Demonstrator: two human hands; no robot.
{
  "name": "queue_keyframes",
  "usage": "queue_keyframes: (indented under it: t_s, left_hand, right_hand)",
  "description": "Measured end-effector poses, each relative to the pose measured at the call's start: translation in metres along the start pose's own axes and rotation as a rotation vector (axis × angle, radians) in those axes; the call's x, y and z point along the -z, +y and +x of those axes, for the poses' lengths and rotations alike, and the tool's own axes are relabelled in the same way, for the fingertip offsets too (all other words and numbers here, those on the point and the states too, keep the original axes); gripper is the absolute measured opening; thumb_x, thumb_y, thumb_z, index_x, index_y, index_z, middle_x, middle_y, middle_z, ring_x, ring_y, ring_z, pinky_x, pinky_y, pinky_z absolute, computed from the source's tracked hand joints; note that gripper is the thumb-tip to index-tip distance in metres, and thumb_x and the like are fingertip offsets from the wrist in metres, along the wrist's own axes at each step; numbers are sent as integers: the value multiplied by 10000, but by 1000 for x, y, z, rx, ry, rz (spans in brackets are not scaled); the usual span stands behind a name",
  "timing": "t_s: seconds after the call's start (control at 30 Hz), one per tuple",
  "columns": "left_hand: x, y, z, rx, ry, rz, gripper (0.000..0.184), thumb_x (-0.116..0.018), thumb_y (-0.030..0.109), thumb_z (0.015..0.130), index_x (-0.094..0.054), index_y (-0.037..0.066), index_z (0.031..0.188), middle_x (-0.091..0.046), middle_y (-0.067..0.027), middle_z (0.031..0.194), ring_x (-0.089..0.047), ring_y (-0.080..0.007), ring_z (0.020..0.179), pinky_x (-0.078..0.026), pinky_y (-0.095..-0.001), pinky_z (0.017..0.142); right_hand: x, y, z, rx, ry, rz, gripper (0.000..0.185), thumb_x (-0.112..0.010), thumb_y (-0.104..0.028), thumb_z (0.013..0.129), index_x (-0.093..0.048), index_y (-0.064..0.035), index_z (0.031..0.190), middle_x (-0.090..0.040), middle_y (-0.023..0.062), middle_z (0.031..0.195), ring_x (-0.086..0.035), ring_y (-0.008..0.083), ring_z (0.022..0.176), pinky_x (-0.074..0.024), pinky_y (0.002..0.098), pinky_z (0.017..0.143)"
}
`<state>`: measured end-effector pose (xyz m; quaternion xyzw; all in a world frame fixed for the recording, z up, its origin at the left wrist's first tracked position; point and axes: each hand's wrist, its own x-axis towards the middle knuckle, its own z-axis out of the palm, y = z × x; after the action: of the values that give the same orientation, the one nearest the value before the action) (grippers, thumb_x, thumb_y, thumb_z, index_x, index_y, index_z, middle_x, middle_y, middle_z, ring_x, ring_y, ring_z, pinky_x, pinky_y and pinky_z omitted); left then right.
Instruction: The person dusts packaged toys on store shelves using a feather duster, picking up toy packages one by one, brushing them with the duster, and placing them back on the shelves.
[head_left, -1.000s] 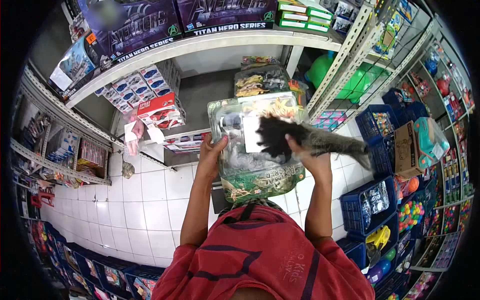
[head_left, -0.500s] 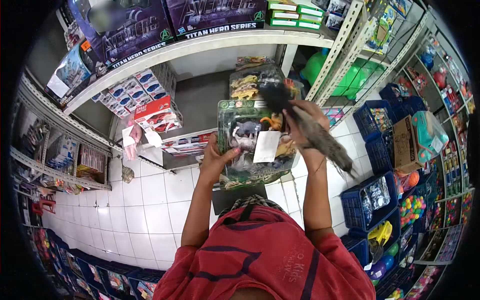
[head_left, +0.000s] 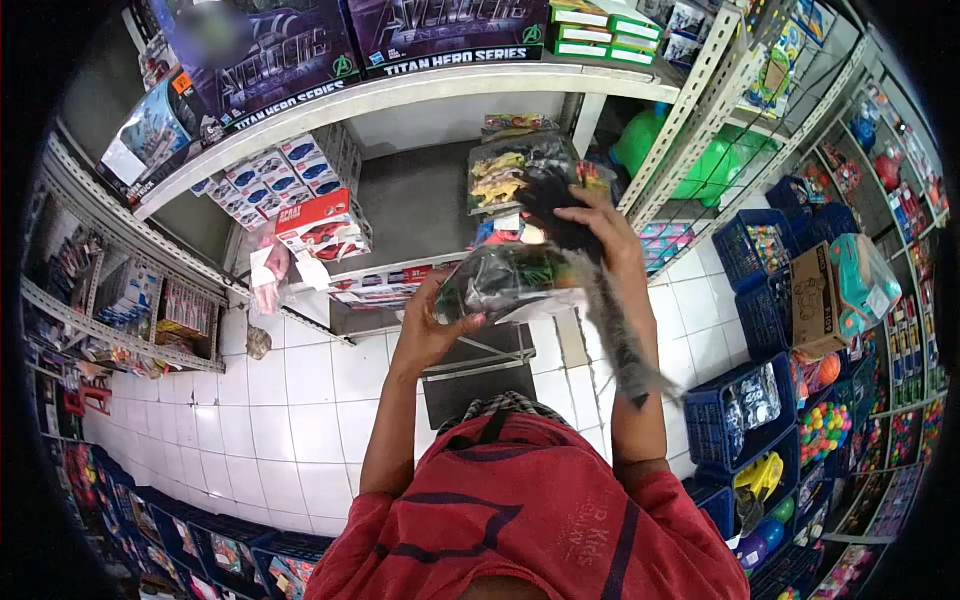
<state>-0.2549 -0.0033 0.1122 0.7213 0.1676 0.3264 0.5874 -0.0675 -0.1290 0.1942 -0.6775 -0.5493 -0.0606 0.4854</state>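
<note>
Clear plastic covers the toy pack (head_left: 510, 283) that we hold up in front of the shelf (head_left: 405, 205), tilted so that one narrow side faces us. Our left hand (head_left: 438, 312) grasps its left end, the thumb along the near edge; green and dark shapes show through the plastic, too blurred for us to name. Our right hand (head_left: 605, 235) grips the fluffy duster (head_left: 620, 345), fingers bent over its dark part, while its grey length hangs down across our right forearm. The dark end overlaps the right side of the animal pack (head_left: 497, 180) in our view, and we cannot tell whether the two touch.

On that same shelf, the animal pack lies beyond the toy pack and shows yellow figures under its cover. Well to its left, we see a red spray box (head_left: 322, 224) near the front edge, with stacked car boxes (head_left: 280, 178) behind it. Above, two purple Avengers boxes (head_left: 450, 30) stand on the upper shelf (head_left: 400, 92), left of some small green boxes (head_left: 605, 35). To our right, blue baskets (head_left: 712, 430) hold packaged goods and colourful balls (head_left: 825, 422). Below our hands, we see white floor tiles (head_left: 300, 430) and a dark step (head_left: 480, 385).
</note>
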Motion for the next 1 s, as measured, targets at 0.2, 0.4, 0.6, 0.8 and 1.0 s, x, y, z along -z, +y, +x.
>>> queue_keyframes:
  t_s: [0.2, 0.4, 0.6, 0.8, 1.0]
  left_hand:
    - [2, 1, 3, -169, -36, 50, 496, -746, 40, 532, -535, 74, 979, -535, -86, 1034, -450, -250, 1060, -284, -377, 942]
    - [4, 18, 6, -272, -80, 394, 476, -724, 7, 524, -558, 138, 950, -452, -99, 1182, -292, -303, 1216, -43, -496, 1015]
    - [1, 12, 9, -261, 55, 493, 508, -675, -74, 558, -544, 148, 995, -162, -131, 1371, -88, -336, 1281, -195, -522, 981]
    - [-18, 8, 1, 140, 313, -381, 630, -565, -6, 721, -283, 125, 1270, -186, -212, 1325, -353, -335, 1153, -425, -428, 819]
    - [6, -12, 2, 509, 169, -1130, 473, -403, 433, 843, -376, 87, 1164, -483, -151, 1088, -487, -293, 1004, -437, -433, 781]
  right_hand:
    - [5, -22, -10, 22, -264, 76, 574, -767, -288, 476, -551, -33, 943, -536, 157, 1070, -532, 306, 979, -433, 376, 824]
    - [5, -42, -20, 151, -336, 109, 567, -761, -290, 475, -561, -45, 946, -485, 130, 1150, -500, 319, 1018, -417, 383, 852]
    - [-9, -43, -29, 224, -265, -22, 400, -705, -211, 597, -564, -40, 931, -458, 134, 1181, -477, 344, 1041, -404, 389, 875]
    - [-19, -37, -32, 295, -206, -112, 298, -617, -98, 653, -560, -34, 938, -438, 125, 1210, -467, 389, 1039, -428, 407, 854]
    - [-34, -37, -44, 306, -304, -115, 281, -529, 2, 660, -553, -32, 938, -439, 119, 1209, -458, 392, 1052, -449, 400, 821]
